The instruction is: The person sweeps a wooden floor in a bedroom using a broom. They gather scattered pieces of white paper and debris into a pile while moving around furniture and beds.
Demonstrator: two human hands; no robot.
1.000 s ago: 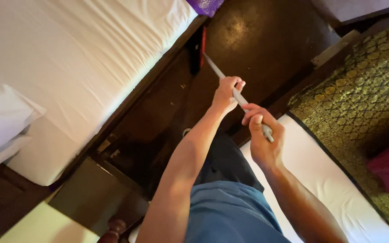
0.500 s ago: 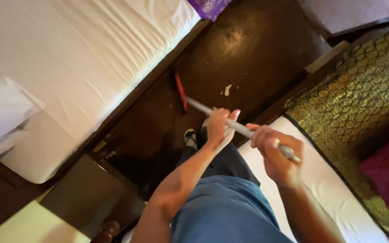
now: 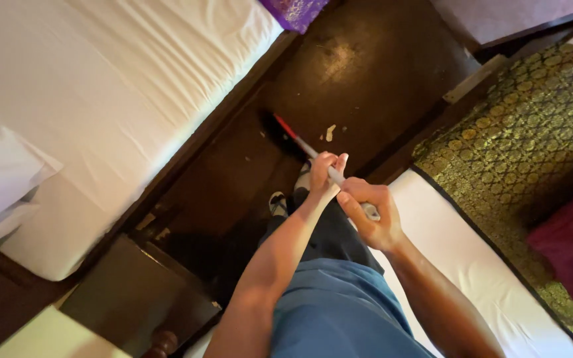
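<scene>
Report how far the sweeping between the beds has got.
Done: cannot tell. In hand: left hand and right hand hold the broom handle, its dark head on the dark wooden floor. Left: pale scraps beside the head remain unswept.

1. White-sheeted bed [image 3: 101, 86] fills the upper left of the frame.
2. Dark wooden floor [image 3: 366, 59] runs between it and the gold-patterned bed cover [image 3: 525, 132] at right.
3. Both hands, left hand [image 3: 324, 174] above right hand [image 3: 371, 213], grip the long grey broom handle [image 3: 313, 154] at centre, over the floor.

One head-worn camera, looking steeply down past the person's own arms. It faces the dark floor [image 3: 366, 73] between two beds, hands close below the lens.
</scene>
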